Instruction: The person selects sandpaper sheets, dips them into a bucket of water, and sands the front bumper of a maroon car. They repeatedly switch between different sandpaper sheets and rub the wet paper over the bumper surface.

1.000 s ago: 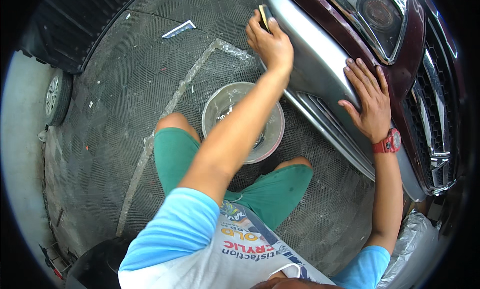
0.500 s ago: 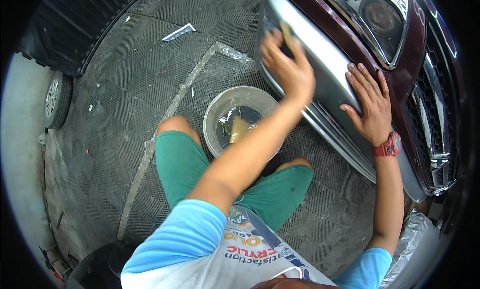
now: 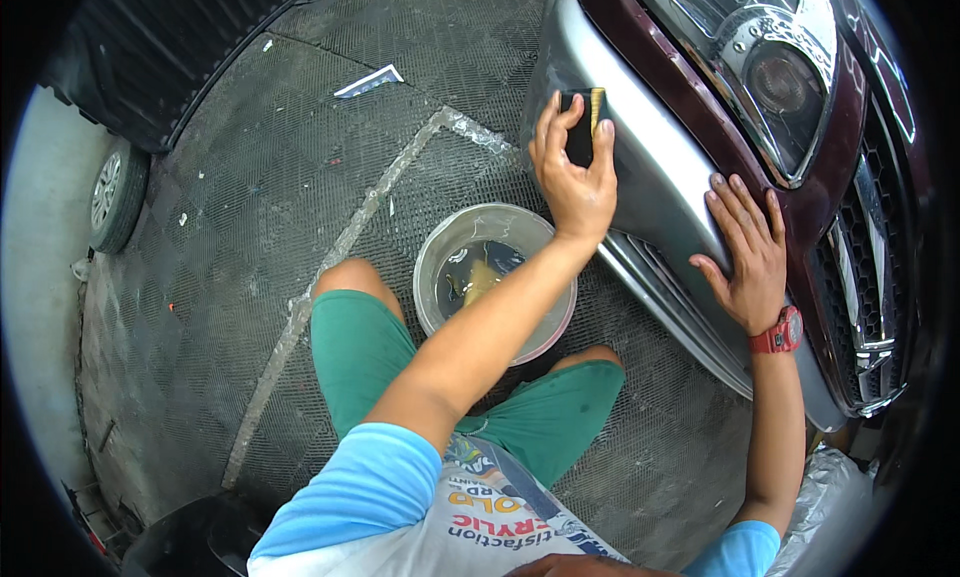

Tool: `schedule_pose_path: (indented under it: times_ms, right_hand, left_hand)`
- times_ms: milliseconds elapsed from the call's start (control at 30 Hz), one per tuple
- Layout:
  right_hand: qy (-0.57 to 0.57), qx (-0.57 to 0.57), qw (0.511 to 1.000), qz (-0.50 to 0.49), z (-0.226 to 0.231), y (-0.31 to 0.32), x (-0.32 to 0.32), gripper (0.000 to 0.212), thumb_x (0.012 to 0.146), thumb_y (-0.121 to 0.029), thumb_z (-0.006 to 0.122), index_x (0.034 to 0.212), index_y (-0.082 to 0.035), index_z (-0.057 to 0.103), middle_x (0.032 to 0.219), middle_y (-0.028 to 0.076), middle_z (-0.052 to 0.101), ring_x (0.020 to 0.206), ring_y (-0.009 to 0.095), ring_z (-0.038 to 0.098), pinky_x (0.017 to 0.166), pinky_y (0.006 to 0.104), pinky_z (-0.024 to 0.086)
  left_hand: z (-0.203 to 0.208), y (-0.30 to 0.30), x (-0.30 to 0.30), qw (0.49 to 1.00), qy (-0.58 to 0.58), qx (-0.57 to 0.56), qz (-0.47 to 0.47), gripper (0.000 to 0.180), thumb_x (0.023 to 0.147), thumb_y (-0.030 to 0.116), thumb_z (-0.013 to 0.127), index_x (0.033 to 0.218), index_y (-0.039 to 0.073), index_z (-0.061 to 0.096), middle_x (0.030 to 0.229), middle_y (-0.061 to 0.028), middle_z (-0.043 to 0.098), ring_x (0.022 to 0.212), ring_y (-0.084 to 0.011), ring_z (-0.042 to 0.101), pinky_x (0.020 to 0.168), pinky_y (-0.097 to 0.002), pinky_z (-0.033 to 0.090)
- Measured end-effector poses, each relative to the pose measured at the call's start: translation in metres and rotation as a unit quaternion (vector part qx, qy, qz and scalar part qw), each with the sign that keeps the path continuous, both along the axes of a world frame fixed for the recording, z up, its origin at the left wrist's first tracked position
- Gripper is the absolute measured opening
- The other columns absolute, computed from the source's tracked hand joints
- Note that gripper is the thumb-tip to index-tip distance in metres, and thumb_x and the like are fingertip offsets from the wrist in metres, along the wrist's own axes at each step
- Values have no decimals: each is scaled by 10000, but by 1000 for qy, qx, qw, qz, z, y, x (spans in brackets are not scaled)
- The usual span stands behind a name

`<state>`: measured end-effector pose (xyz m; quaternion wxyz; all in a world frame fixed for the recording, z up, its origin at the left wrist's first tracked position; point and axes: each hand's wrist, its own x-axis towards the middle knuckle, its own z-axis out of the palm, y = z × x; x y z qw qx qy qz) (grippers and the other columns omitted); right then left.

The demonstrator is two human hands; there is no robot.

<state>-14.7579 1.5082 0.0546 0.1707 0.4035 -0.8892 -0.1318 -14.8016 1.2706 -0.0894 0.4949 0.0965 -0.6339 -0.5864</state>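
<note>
My left hand (image 3: 572, 182) grips a black sanding block (image 3: 581, 145) with a yellowish edge, fingers and thumb on opposite sides of it. The block is against the silver-grey corner of a car bumper (image 3: 640, 117); its contact face is hidden. My right hand (image 3: 748, 247), with a red watch (image 3: 778, 332) at the wrist, lies flat and empty on the bumper below the headlight, fingers stretched out. Between my knees stands a round grey bucket (image 3: 428, 292) of dark water, with a yellowish piece (image 3: 482, 279) in it. My left forearm crosses over the bucket's rim.
The headlight (image 3: 785, 82), maroon body panel (image 3: 655, 52) and dark grille (image 3: 850, 267) are at the right. A wheel (image 3: 118, 197) stands by the wall at the left. A paper scrap (image 3: 368, 81) lies on the ridged dark floor (image 3: 250, 207). Silver sheeting (image 3: 825, 497) is at the lower right.
The view has shifted, so the car sits lower in it. My left hand, blurred before, is now sharp, and the block's black face shows more. My right hand keeps its place on the bumper.
</note>
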Motion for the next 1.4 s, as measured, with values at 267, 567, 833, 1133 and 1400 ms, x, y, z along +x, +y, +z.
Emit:
schedule_pose_path:
  times_ms: [267,567,833,1133,1400]
  right_hand:
    - [-3,-13,1000,11,5,-9,0,739,1007,-577,693,1585,-125,606,1658,83,589,1607,277,463,1369,546,214]
    - [20,1,1000,-3,0,-4,-3,718,999,-548,717,1584,-144,615,1657,63,593,1604,252,468,1374,529,213]
    - [3,2,1000,-29,0,5,4,686,1017,-541,708,1557,-124,644,1622,85,628,1592,281,490,1367,542,222]
    - [4,-2,1000,-18,6,-9,-1,624,1007,-491,744,1513,-132,681,1601,71,652,1574,267,517,1370,529,216]
    - [-9,-34,999,-24,5,-6,3,587,983,-392,778,1503,-139,681,1602,69,649,1577,268,511,1369,532,228]
  left_hand:
    - [26,-85,-82,978,-51,187,-82,362,1074,205,745,1340,-28,667,1298,-154,730,1162,-237,688,1061,-394,529]
    - [-34,-4,73,980,-41,-106,-160,533,915,207,901,1362,73,645,1463,-194,604,1409,-391,557,1193,-518,428]
    - [-210,-56,89,409,-620,-455,-490,671,846,339,902,1407,41,687,1429,-183,710,1321,-337,688,1075,-553,486]
    - [-392,-62,97,412,-700,-456,-365,758,1015,315,774,1703,238,465,1814,-65,239,1631,-377,335,1045,-609,611]
    - [-227,-65,61,249,-625,-575,-466,520,860,317,849,1325,89,813,1332,-162,794,1246,-287,765,1025,-421,619]
